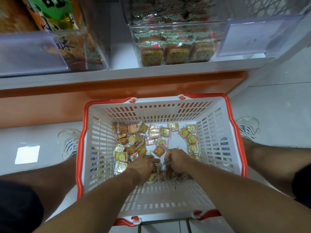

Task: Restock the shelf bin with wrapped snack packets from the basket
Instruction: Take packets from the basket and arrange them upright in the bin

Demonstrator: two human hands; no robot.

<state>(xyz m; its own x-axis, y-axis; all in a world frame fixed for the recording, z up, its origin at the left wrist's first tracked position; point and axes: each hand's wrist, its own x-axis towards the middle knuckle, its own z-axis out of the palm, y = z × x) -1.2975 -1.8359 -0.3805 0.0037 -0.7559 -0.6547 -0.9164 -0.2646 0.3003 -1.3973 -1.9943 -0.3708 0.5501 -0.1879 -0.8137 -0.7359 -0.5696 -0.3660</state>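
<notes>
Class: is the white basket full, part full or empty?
Part full: snack packets lie loose on the basket floor, far below the rim.

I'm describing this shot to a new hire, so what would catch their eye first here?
First, the white basket with its orange rim, on the floor in the middle, with both hands down inside: left hand and right hand gathering wrapped snack packets. Above it, on the white shelf, the clear bin holds matching packets.
</notes>
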